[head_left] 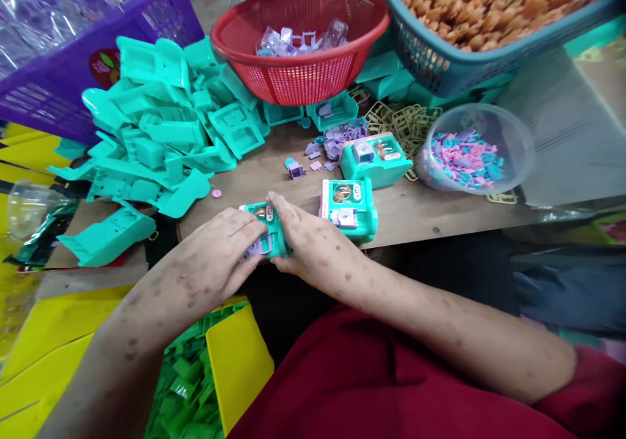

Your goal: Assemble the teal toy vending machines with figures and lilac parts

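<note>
Between my hands, at the table's front edge, sits a small turquoise plastic toy with an orange piece behind a window and a light-purple part. My left hand is closed around its left side, fingers over the top. On the other side my right hand grips it, fingers wrapped against the end. Just right of them stands a similar turquoise toy with a purple part. Behind that is another turquoise toy. Much of the held toy is hidden by my fingers.
A heap of turquoise shells lies at left. Behind stand a red basket, a blue-grey basket of orange pieces and a purple crate. Purple parts and a clear tub of small pieces are near the toys.
</note>
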Motion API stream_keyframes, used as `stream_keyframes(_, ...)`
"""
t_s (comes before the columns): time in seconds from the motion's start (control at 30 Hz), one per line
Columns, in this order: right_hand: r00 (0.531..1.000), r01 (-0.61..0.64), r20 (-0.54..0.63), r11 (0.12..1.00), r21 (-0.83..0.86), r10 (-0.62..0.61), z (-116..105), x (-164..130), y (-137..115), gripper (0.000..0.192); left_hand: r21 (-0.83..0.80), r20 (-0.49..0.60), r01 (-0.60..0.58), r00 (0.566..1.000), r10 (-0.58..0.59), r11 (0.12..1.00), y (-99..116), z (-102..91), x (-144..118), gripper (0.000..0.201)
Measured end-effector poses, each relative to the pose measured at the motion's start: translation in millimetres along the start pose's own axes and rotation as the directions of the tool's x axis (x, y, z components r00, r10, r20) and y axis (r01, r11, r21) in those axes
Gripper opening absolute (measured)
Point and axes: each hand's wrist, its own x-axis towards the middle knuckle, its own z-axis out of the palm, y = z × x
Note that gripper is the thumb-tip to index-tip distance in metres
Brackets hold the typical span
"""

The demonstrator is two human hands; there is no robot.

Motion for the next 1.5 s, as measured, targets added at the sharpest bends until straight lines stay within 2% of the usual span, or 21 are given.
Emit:
stream_keyframes(0.23,0.999,-0.028,0.045,1.000,-0.005,0.028,-5,3,-2,0.110,0.024,0.072,-0.072,0.995,0.070,0.997,-2,-1.3,6,0.038)
stream_keyframes(0.37,0.998,-0.034,0.053,0.999,0.000,0.034,-5,4,-2,0.109,0.046,-0.013,0.001,1.000,0.000,0.999,0,5.6,1,0.043)
stream_keyframes(0.5,0.999,-0.022,0.025,1.000,0.013,0.021,-6,4,-3,0.104,-0.065,-0.085,0.076,0.993,-0.081,0.995,-1,13.8,-16,0.066)
stream_keyframes(0.57,0.999,-0.010,0.043,1.000,-0.008,0.011,-8,3,-3,0.095,-0.192,-0.158,0.150,0.971,-0.181,0.970,-1,18.1,-26,0.071)
stream_keyframes(0.67,0.992,0.034,0.123,0.996,-0.084,-0.024,-13,2,-4,0.077,-0.323,-0.316,0.218,0.892,-0.323,0.921,3,27.5,-35,0.049)
stream_keyframes(0.73,0.985,0.059,0.169,0.989,-0.139,-0.035,-15,1,-4,0.066,-0.334,-0.390,0.196,0.861,-0.325,0.922,5,34.7,-35,0.034)
stream_keyframes(0.8,0.979,0.077,0.200,0.980,-0.182,-0.040,-17,2,-5,0.060,-0.354,-0.416,0.170,0.852,-0.318,0.920,6,40.6,-33,0.032)
stream_keyframes(0.9,0.973,0.103,0.223,0.969,-0.223,-0.052,-18,1,-4,0.062,-0.429,-0.403,0.159,0.848,-0.346,0.889,5,43.9,-30,0.031)
stream_keyframes(1.07,0.967,0.201,0.210,0.941,-0.271,-0.146,-10,-6,3,0.063,-0.520,-0.344,0.167,0.857,-0.384,0.838,-1,41.5,-29,0.014)
stream_keyframes(1.13,0.970,0.210,0.182,0.935,-0.286,-0.163,-6,-10,7,0.061,-0.579,-0.290,0.191,0.860,-0.419,0.792,-3,42.8,-29,0.013)
stream_keyframes(1.27,0.979,0.181,0.144,0.949,-0.257,-0.147,-1,-16,10,0.065,-0.695,-0.230,0.214,0.839,-0.494,0.687,-3,51.8,-27,0.010)
stream_keyframes(1.4,0.980,0.179,0.123,0.954,-0.242,-0.153,2,-20,11,0.069,-0.774,-0.163,0.230,0.828,-0.537,0.590,1,59.0,-26,0.021)
stream_keyframes(1.5,0.979,0.198,0.096,0.948,-0.248,-0.180,5,-21,12,0.067,-0.768,-0.166,0.221,0.837,-0.521,0.601,1,60.4,-26,0.029)
